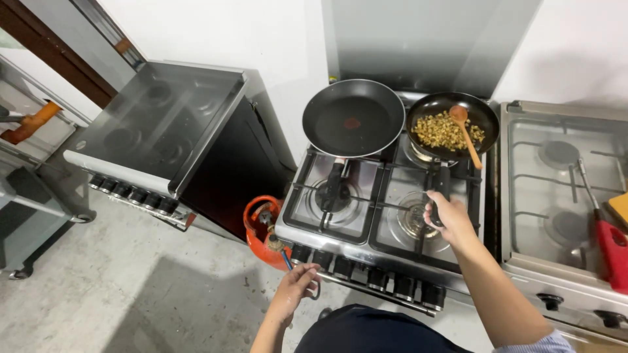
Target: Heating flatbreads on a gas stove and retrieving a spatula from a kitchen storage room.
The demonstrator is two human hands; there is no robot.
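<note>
Pan (pixel 453 125) with chopped yellowish food sits on the back right burner of the stove (pixel 386 216), handle pointing toward the person. Right hand (pixel 445 216) is wrapped tight around the end of that black handle, over the front right burner. Wooden spoon (pixel 466 134) lies in the pan, bowl on the food, shaft leaning over the near rim, untouched.

Left hand (pixel 297 287) is down at the stove's front edge, fingers curled at the leftmost knob (pixel 302 253); cannot tell whether it actually pinches the knob or just touches it. Row of black knobs runs right from there.

Empty pan (pixel 353 117), black with a red dot in the middle, sits on the back left burner, just beside the food pan, handle over the front left burner.

Orange gas cylinder (pixel 261 229) stands on the floor at the stove's left, between it and a second stove (pixel 157 127) with a closed glass lid. Third stove (pixel 562 189) touches on the right, with a red-handled lighter (pixel 611 245) lying on its grate. Floor grey concrete, wall white.
</note>
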